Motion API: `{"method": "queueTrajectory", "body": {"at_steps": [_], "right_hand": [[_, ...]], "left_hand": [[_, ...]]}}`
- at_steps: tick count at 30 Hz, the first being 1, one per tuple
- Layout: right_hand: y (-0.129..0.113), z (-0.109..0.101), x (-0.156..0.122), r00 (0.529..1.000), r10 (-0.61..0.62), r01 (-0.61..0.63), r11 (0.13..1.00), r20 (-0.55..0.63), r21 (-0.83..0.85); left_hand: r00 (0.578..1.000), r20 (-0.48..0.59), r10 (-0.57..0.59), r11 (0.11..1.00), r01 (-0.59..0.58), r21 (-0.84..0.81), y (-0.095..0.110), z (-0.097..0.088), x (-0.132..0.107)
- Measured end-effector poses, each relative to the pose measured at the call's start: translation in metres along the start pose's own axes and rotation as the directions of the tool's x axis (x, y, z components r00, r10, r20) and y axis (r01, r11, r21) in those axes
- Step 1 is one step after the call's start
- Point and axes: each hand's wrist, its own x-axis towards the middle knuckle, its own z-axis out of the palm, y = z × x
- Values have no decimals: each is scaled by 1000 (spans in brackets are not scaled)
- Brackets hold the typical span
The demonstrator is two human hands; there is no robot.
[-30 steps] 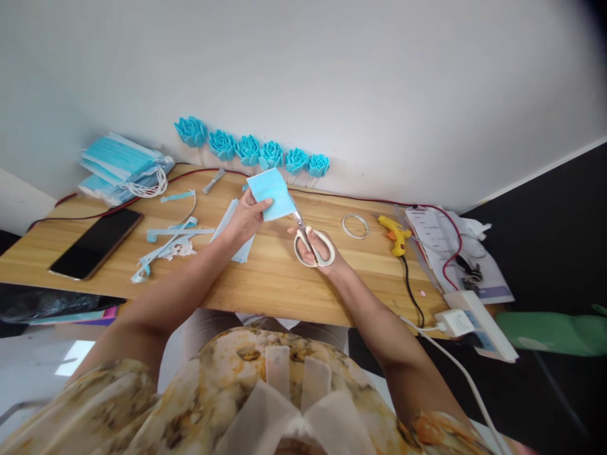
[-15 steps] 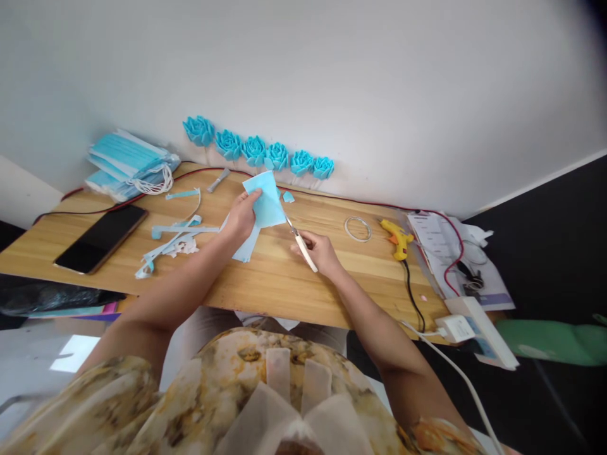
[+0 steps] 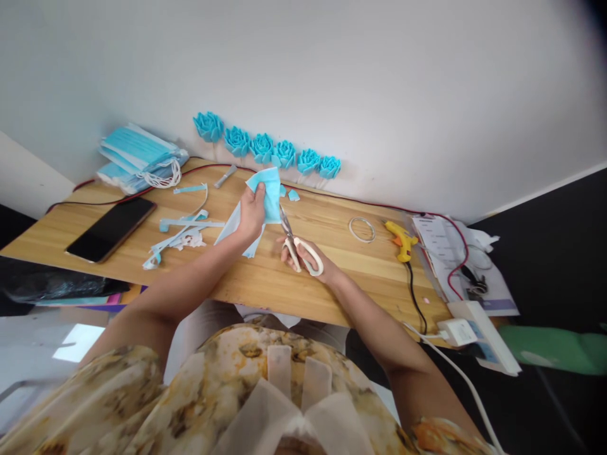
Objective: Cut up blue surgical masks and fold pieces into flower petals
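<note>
My left hand pinches a light blue sheet and holds it up over the wooden desk. My right hand grips white-handled scissors, blades pointing up at the sheet's lower right edge. A small blue offcut lies on the desk just right of the sheet. More blue sheets lie under my left wrist.
Several blue paper flowers line the wall. Stacked face masks, a phone and blue strips sit to the left. To the right are a wire ring, a yellow glue gun, papers and a power strip.
The sheet has turned in my left hand and now looks bunched. The scissors swung from flat to upright beside it. A small blue offcut appeared on the desk.
</note>
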Motion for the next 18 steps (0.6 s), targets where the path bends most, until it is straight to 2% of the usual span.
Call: {"method": "queueTrajectory", "body": {"at_steps": [3, 7, 18], "right_hand": [[2, -3, 1, 999, -11, 7, 997, 53, 76], [3, -8, 2, 997, 15, -24, 992, 78, 125], [1, -2, 4, 997, 26, -40, 982, 76, 182]], "left_hand": [[999, -23, 25, 999, -24, 26, -1, -1, 2], [1000, 15, 26, 997, -27, 78, -1, -3, -1], [999, 6, 50, 976, -50, 213, 4, -3, -7]]}}
